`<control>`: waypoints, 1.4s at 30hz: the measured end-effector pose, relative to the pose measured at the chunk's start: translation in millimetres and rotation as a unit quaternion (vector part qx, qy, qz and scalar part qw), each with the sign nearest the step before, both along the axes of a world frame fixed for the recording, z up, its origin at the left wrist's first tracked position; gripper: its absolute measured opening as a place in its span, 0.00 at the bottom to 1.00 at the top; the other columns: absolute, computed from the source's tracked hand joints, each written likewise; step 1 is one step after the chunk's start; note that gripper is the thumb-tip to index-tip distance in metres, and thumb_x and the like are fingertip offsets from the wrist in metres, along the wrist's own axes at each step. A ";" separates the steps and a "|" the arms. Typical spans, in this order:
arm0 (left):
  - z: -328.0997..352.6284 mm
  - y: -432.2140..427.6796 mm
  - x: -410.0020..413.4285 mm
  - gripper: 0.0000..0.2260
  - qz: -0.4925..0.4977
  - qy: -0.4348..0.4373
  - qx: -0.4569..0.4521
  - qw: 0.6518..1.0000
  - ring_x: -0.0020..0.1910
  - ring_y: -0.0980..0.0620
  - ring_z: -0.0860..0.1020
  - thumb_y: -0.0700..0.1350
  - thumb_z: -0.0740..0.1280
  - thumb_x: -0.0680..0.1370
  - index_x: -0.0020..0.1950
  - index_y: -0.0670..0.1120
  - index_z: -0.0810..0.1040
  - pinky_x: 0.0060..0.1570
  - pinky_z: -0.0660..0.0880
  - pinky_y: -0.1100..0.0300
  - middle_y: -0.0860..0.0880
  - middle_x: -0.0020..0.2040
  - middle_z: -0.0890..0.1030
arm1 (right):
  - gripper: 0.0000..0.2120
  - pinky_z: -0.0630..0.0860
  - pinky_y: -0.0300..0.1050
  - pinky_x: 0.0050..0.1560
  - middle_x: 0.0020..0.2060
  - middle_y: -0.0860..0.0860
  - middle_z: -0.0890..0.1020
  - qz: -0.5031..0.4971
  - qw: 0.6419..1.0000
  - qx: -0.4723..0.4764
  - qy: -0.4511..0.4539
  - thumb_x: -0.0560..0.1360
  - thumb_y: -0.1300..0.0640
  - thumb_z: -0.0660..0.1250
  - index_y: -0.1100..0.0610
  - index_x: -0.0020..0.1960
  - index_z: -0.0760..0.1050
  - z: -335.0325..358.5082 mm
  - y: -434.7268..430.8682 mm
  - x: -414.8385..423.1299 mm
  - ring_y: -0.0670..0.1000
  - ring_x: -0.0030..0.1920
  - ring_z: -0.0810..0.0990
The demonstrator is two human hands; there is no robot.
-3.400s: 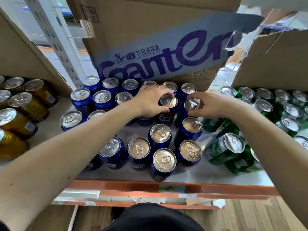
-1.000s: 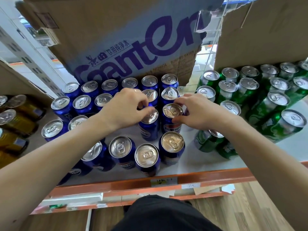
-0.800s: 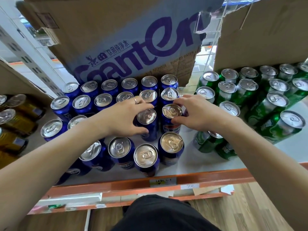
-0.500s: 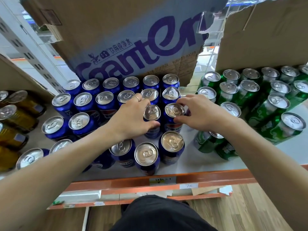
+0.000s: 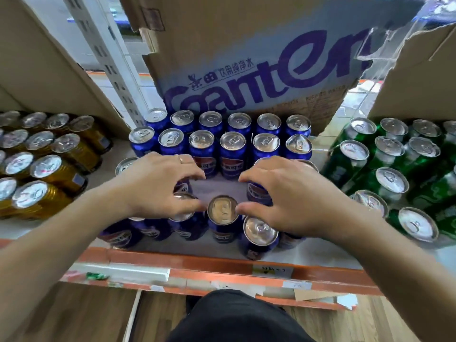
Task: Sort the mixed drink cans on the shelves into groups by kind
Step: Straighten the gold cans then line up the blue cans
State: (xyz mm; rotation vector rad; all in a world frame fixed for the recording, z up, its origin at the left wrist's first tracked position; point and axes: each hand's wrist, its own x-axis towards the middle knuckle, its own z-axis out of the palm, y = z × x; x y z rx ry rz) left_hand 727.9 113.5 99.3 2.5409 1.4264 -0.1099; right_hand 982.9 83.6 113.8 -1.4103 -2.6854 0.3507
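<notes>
— Where are the blue aluminium drink cans (image 5: 233,144) found?
— They are grouped upright at the middle of the white shelf (image 5: 328,253), from its orange front edge back to the printed cardboard box (image 5: 246,58). Gold metal cans (image 5: 47,169) are kept toward the left end, green metal cans (image 5: 392,181) toward the right.
— And the hands?
— The left hand (image 5: 153,186) is curled round one blue can in the middle rows. The right hand (image 5: 288,198) is clasped round another nearby. A bare patch of shelf is seen between them.
</notes>
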 end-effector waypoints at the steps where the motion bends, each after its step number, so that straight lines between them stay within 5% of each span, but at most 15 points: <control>1: -1.3 -4.0 -8.4 0.31 -0.009 0.013 -0.003 1.000 0.58 0.59 0.73 0.74 0.59 0.68 0.66 0.60 0.74 0.59 0.69 0.55 0.63 0.62 0.73 | 0.28 0.72 0.50 0.60 0.59 0.46 0.78 0.006 1.000 -0.006 -0.015 0.74 0.34 0.62 0.50 0.67 0.72 -2.8 -0.4 -11.2 0.51 0.61 0.74; 10: -12.6 -14.7 -40.0 0.30 -0.066 0.019 0.004 0.998 0.65 0.57 0.70 0.72 0.58 0.69 0.67 0.61 0.72 0.70 0.55 0.53 0.59 0.63 0.72 | 0.20 0.74 0.49 0.48 0.46 0.47 0.74 0.017 0.995 -0.026 -0.092 0.71 0.37 0.65 0.52 0.52 0.74 -19.1 0.2 -51.8 0.51 0.48 0.75; 15: -15.6 -12.4 -35.7 0.28 -0.077 0.009 0.011 0.997 0.59 0.55 0.74 0.68 0.61 0.71 0.66 0.57 0.73 0.68 0.60 0.53 0.58 0.60 0.74 | 0.16 0.76 0.49 0.44 0.42 0.47 0.75 -0.009 0.997 -0.051 -0.063 0.68 0.41 0.67 0.52 0.48 0.77 -15.0 6.5 -49.7 0.50 0.44 0.75; 18: -17.6 -13.2 -31.6 0.30 -0.078 0.003 0.011 0.997 0.56 0.54 0.76 0.67 0.64 0.70 0.69 0.55 0.72 0.67 0.62 0.52 0.57 0.60 0.73 | 0.17 0.76 0.49 0.46 0.45 0.47 0.77 -0.027 0.998 -0.041 -0.045 0.68 0.44 0.70 0.52 0.52 0.78 -13.8 16.0 -46.5 0.50 0.47 0.76; 22: -18.6 -16.6 -32.0 0.31 -0.078 0.013 0.013 0.997 0.54 0.53 0.76 0.68 0.61 0.69 0.69 0.55 0.72 0.68 0.61 0.52 0.55 0.60 0.72 | 0.34 0.74 0.48 0.54 0.55 0.49 0.76 -0.032 0.998 -0.030 -0.048 0.70 0.45 0.71 0.52 0.73 0.67 -16.5 26.6 -44.5 0.52 0.56 0.75; 27: -18.4 -21.2 -32.1 0.30 -0.074 0.005 0.031 0.997 0.53 0.52 0.76 0.67 0.62 0.69 0.68 0.55 0.74 0.63 0.64 0.52 0.53 0.59 0.74 | 0.28 0.74 0.48 0.52 0.54 0.50 0.76 -0.053 0.998 0.002 -0.042 0.70 0.46 0.72 0.53 0.68 0.74 -12.5 41.1 -43.5 0.53 0.55 0.75; 37: -20.5 -22.1 -24.8 0.27 -0.044 -0.046 0.057 0.996 0.48 0.50 0.74 0.65 0.66 0.71 0.63 0.50 0.78 0.55 0.60 0.58 0.53 0.54 0.72 | 0.27 0.73 0.53 0.58 0.58 0.52 0.75 -0.080 0.997 -0.011 -0.019 0.72 0.46 0.71 0.55 0.68 0.74 -24.7 55.0 -45.0 0.54 0.58 0.73; 42: -5.6 -3.2 -20.7 0.30 -0.018 -0.092 0.059 0.994 0.48 0.51 0.73 0.65 0.66 0.69 0.65 0.50 0.77 0.56 0.66 0.56 0.52 0.56 0.73 | 0.28 0.73 0.51 0.60 0.59 0.51 0.75 -0.064 0.998 -0.017 -0.015 0.72 0.45 0.72 0.55 0.69 0.72 -24.7 54.9 -40.8 0.53 0.59 0.73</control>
